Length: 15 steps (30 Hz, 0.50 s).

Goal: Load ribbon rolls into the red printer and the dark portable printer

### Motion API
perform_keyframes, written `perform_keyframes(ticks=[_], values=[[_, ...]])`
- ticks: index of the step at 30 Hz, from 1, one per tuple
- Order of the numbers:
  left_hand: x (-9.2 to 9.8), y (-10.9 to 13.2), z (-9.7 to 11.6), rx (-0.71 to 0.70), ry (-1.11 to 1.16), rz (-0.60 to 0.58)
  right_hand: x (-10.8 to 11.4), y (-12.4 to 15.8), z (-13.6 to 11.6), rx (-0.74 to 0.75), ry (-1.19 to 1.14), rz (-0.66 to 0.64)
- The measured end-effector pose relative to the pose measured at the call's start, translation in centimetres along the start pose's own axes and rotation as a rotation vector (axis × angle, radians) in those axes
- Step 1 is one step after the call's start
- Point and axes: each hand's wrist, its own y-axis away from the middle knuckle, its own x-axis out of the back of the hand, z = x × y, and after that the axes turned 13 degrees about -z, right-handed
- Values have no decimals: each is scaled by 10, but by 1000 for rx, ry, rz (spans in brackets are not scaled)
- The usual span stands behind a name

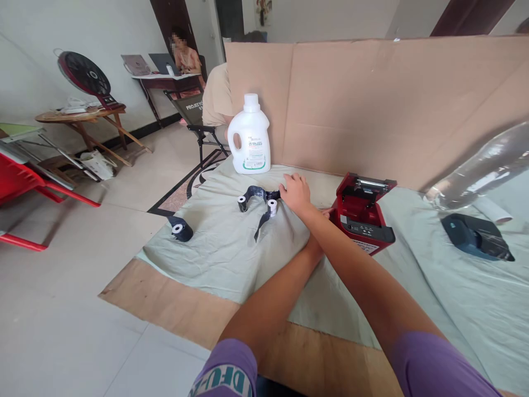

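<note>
My arms cross, the right above the left. My right hand (295,192) is at the end of a strip of black ribbon (257,191), its fingers bent around that end. The strip runs left to a small roll (242,204) with a white core. Just below lies another white-cored roll (272,208) with a black tail. My left hand (326,213), mostly hidden by my right forearm, has its fingers against the side of a red label printer (367,234), whose lid stands raised. Further left rests a third black ribbon roll (182,230).
A white detergent jug (252,143) stands behind the rolls, before a tall cardboard panel (372,110). At right are a dark blue device (475,237) and clear plastic wrap (487,165). A fan (85,74), a red chair (20,182) and two people are beyond the cloth-covered board.
</note>
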Motion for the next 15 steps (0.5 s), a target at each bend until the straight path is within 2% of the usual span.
perform_keyframes(ticks=[2, 4, 6, 10, 12, 15], values=[[-2, 2, 3, -21, -19, 46, 1, 0, -15, 197, -51, 16], [-5, 6, 7, -35, -39, 93, -2, 0, -35, 357, -98, -68], [-6, 10, 12, -34, -45, 116, -9, -2, -58, 453, -92, -177], [-6, 15, 17, -7, -42, 99, -27, -10, -86, 538, 70, -305], [-5, 15, 18, -7, -39, 94, -31, -15, -89, 530, 109, -322], [-6, 14, 19, -15, -47, 109, -29, -16, -85, 523, 43, -291]])
